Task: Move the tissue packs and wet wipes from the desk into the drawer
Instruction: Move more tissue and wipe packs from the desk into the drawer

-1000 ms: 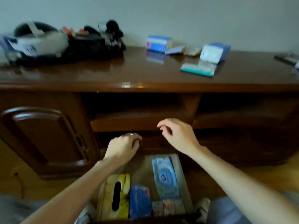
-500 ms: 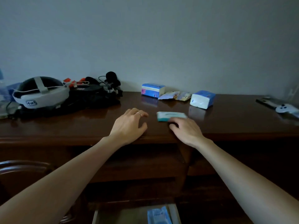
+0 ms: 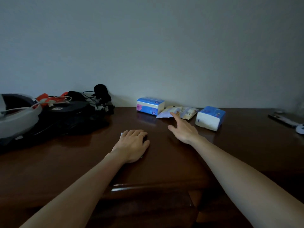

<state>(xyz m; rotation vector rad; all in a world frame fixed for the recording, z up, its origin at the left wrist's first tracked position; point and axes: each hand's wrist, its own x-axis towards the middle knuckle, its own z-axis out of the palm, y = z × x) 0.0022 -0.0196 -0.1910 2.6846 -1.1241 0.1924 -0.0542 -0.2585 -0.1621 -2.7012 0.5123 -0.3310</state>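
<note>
My left hand (image 3: 131,145) lies palm down on the dark wooden desk (image 3: 172,165), its fingers closed over a flat wipes pack; only a white corner (image 3: 121,134) shows. My right hand (image 3: 184,129) reaches further back, fingers apart, its index fingertip touching the small pale flat packs (image 3: 185,111) by the wall. Left of them stands a blue tissue pack (image 3: 150,105) with a pink flower. To their right, a blue-and-white tissue pack (image 3: 210,117) rests tilted. The drawer is out of view.
A grey and white headset (image 3: 16,119) and a black bag (image 3: 65,119) with cables and orange bits fill the desk's left. A dark flat device (image 3: 283,120) and a white controller (image 3: 300,129) lie at the far right edge. The wall stands right behind the packs.
The view rose from the open drawer to the desk top. My left hand moved onto the flat teal pack, and my right hand left it and reached back to the small packs.
</note>
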